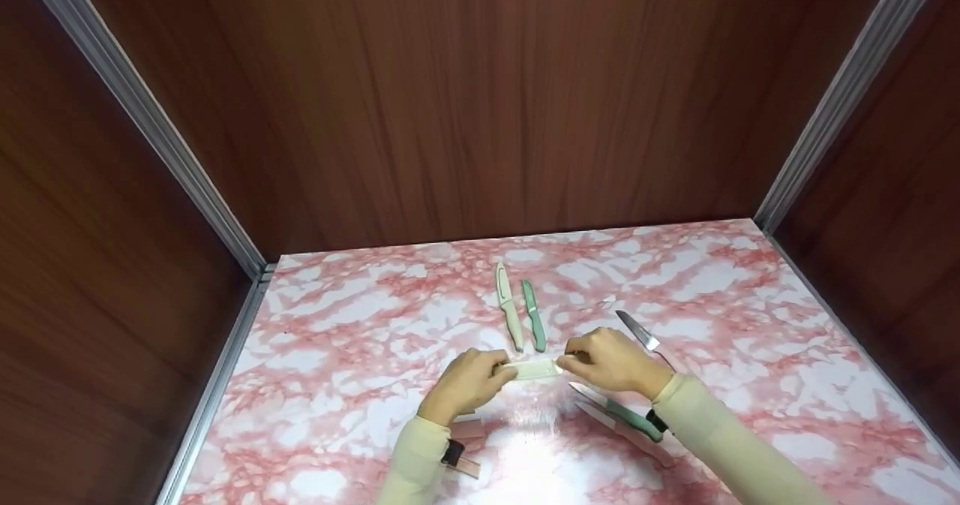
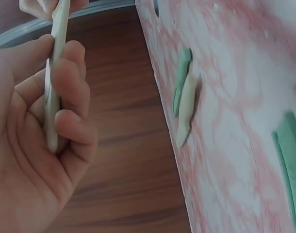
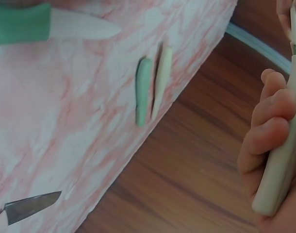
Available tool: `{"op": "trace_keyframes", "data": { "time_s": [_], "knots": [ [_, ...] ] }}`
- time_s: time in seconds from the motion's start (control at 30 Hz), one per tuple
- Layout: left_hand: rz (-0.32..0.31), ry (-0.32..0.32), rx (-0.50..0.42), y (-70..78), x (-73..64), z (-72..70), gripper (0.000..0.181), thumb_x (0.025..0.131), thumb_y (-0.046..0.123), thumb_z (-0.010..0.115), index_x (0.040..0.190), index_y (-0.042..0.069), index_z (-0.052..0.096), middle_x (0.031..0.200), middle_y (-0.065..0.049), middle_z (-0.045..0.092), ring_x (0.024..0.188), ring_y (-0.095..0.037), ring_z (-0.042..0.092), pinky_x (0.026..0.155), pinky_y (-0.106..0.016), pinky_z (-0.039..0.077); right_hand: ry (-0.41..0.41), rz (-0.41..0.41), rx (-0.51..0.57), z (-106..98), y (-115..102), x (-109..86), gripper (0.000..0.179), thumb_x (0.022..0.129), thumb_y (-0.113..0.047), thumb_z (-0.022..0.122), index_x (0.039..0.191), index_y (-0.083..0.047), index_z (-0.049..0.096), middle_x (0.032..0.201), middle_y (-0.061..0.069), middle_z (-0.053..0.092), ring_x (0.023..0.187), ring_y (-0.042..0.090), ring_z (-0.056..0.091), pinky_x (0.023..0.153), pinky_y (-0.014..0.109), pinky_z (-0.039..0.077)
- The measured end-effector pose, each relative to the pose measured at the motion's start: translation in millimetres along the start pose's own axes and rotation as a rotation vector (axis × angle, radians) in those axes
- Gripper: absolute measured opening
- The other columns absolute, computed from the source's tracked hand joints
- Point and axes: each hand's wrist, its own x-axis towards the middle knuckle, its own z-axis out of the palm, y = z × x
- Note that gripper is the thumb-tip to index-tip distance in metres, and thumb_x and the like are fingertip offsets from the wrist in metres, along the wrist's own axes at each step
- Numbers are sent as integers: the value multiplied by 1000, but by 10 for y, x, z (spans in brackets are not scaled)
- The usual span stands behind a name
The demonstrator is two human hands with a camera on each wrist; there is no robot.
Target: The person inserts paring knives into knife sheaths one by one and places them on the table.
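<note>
Both hands meet over the table around a cream knife and its cream blade cover. My left hand (image 1: 465,383) grips the blade cover (image 1: 534,371) between thumb and curled fingers; the left wrist view shows the cover (image 2: 53,97) edge-on in that hand. My right hand (image 1: 611,361) holds the knife by its cream handle (image 3: 280,165), fingers wrapped round it. A short bit of bare metal blade (image 3: 295,49) shows between handle and cover in the right wrist view; the rest of the blade is hidden inside the cover.
Beyond the hands lie a covered cream knife (image 1: 504,287) and a covered green knife (image 1: 533,316). A pink-handled knife with bare dark blade (image 1: 636,329) lies right. Near the right forearm are a green-handled knife (image 1: 630,417) and another pink-handled knife (image 1: 626,431). Pink pieces (image 1: 469,467) lie under the left wrist.
</note>
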Motion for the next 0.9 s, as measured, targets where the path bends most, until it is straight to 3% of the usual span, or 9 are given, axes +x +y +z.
{"op": "trace_keyframes", "data": {
  "time_s": [0.1, 0.17, 0.23, 0.3, 0.4, 0.47, 0.57, 0.7, 0.9],
  "knots": [
    [-5, 27, 21, -87, -30, -37, 26, 98, 33, 50, 78, 17, 56, 55, 9, 32, 45, -5, 24, 45, -22, 24, 23, 39, -19, -27, 78, -11, 22, 90, -30, 64, 69, -25, 60, 58, -20, 47, 48, -4, 38, 51, 23, 39],
    [-12, 39, 33, -145, -56, -60, 24, 98, 32, 51, 81, 17, 59, 55, 11, 35, 45, -5, 26, 45, -22, 24, 32, 71, -52, -37, 121, -16, 21, 89, -32, 64, 69, -28, 61, 58, -22, 47, 48, -4, 40, 65, 33, 46],
    [-30, 37, 38, -202, -93, -83, 24, 97, 31, 52, 85, 15, 63, 55, 11, 39, 45, -5, 29, 45, -23, 26, 29, 104, -85, -39, 159, -18, 21, 89, -34, 64, 68, -30, 61, 57, -25, 46, 49, -4, 41, 79, 46, 43],
    [-57, 19, 40, -255, -137, -103, 24, 97, 33, 52, 89, 15, 66, 56, 10, 43, 46, -5, 33, 46, -24, 29, 20, 129, -96, -32, 191, -19, 21, 89, -35, 63, 69, -30, 61, 56, -25, 46, 48, -4, 41, 82, 50, 40],
    [-99, -18, 29, -329, -206, -119, 28, 98, 35, 50, 92, 14, 67, 57, 9, 47, 48, -6, 37, 49, -26, 34, 36, 155, -92, -20, 236, -16, 22, 89, -33, 64, 68, -26, 62, 53, -23, 43, 47, -3, 37, 70, 36, 42],
    [-100, -23, 29, -377, -249, -121, 30, 98, 36, 49, 93, 13, 67, 58, 9, 48, 50, -6, 38, 57, -29, 42, 57, 173, -83, -8, 257, -12, 22, 88, -28, 66, 68, -22, 63, 51, -21, 41, 45, -2, 33, 54, 27, 35],
    [-92, -21, 24, -446, -307, -121, 29, 99, 33, 50, 96, 10, 67, 61, 9, 50, 51, -6, 39, 60, -32, 43, 76, 225, -82, 11, 290, -4, 22, 87, -23, 67, 67, -16, 62, 49, -17, 36, 43, 1, 29, 45, 23, 26],
    [-83, -16, 5, -524, -367, -125, 24, 98, 26, 52, 95, 8, 67, 62, 8, 50, 50, -5, 37, 51, -26, 36, 54, 339, -63, 49, 358, 20, 18, 85, -21, 66, 71, -9, 63, 49, -12, 36, 44, 5, 31, 43, 26, 27],
    [-84, -3, 3, -613, -430, -123, 23, 98, 23, 53, 89, 8, 66, 58, 9, 43, 50, -5, 35, 49, -23, 30, 9, 547, -22, 95, 470, 93, 15, 82, -19, 64, 79, -5, 62, 57, -2, 49, 51, 15, 44, 49, 32, 35]
  ]
}}
